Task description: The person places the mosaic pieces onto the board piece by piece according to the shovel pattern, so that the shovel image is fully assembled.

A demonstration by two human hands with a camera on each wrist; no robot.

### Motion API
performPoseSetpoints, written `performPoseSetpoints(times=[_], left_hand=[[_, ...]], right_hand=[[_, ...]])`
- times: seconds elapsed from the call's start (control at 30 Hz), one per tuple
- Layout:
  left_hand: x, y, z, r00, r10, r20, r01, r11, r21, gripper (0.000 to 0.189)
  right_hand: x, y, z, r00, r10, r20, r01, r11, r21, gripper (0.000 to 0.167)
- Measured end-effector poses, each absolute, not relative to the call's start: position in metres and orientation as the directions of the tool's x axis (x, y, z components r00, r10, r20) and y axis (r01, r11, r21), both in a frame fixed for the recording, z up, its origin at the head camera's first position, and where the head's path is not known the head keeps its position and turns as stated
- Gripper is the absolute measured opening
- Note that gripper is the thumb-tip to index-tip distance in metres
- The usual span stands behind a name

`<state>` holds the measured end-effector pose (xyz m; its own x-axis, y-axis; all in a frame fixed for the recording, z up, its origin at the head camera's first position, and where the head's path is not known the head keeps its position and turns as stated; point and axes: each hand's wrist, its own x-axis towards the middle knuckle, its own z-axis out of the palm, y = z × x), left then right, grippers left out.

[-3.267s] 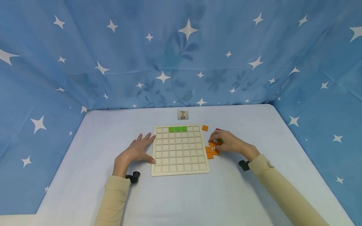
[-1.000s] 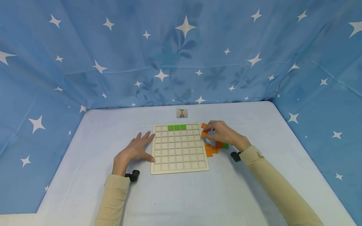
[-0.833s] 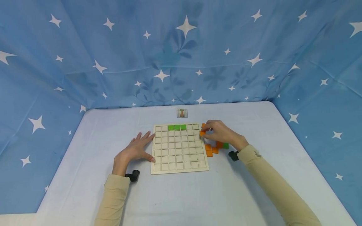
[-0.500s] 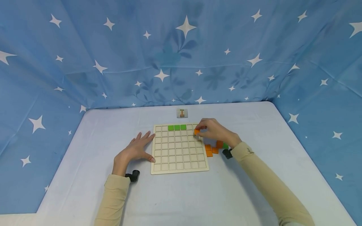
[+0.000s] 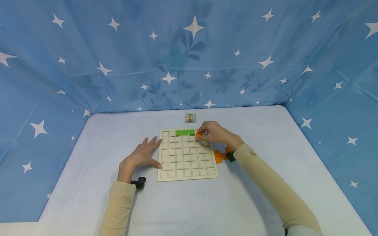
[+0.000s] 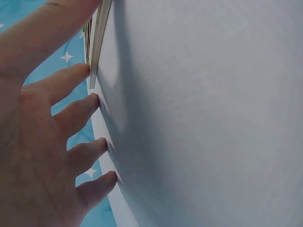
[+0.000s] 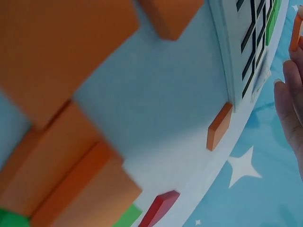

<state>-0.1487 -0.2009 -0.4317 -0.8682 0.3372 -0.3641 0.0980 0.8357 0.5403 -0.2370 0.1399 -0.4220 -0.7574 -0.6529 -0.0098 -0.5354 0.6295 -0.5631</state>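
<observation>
Three green tiles (image 5: 185, 132) in gridded board (image 5: 180, 166); left hand (image 5: 142, 155) spread, right hand (image 5: 216, 132) pinching orange tile (image 5: 198, 135).

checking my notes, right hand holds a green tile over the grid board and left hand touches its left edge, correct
Wrong colour: the head view shows the right hand holding an orange tile over the grid board, with the left hand touching its left edge.

Right hand (image 5: 215, 131) pinches orange square tile (image 5: 199, 135) over cream gridded board (image 5: 187, 159), near three green square tiles (image 5: 185, 132); left hand (image 5: 141, 156) touches board's left edge; loose orange tiles (image 5: 218, 157) lie right.
</observation>
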Motion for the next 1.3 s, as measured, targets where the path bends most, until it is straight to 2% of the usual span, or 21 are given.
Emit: performPoseSetpoints(times=[1.3], left_hand=[[-0.15,-0.201,-0.431,-0.867,0.332,-0.373,0.088,0.836,0.541,0.116]], right_hand=[[-0.248,0.08,-0.428,-0.679,-0.73,-0.078,-0.641,0.642,-0.42,0.021]])
